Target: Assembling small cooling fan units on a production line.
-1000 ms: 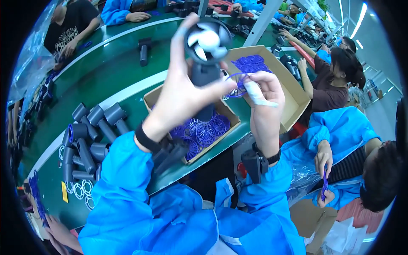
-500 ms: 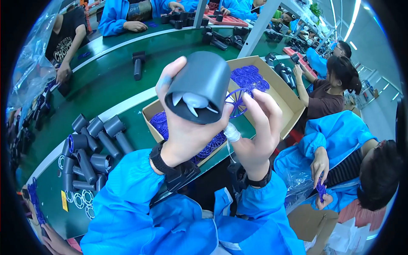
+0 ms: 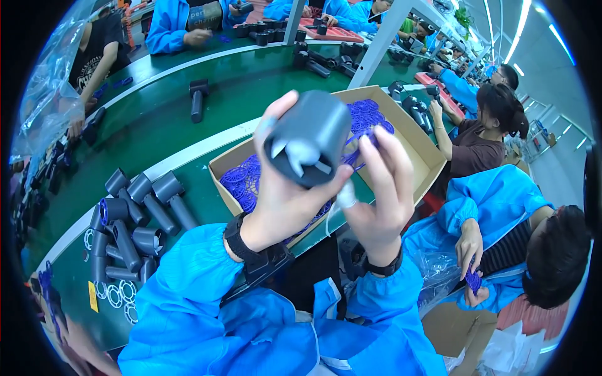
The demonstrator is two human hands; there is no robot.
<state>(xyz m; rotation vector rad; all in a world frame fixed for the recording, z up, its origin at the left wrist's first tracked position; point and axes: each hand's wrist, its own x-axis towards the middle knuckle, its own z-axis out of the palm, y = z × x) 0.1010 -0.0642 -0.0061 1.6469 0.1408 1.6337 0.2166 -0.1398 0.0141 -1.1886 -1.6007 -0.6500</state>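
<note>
The housing, fan already inside, is clamped in the left hand's fingers over the near box; the grille, seemingly unfitted, is touched by the right hand's fingers, grip unclear, while more housings are left on the bench.

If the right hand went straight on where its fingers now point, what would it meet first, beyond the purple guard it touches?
Probably the purple guards piled in the right cardboard box, though how high the right hand sits is unclear.
</note>
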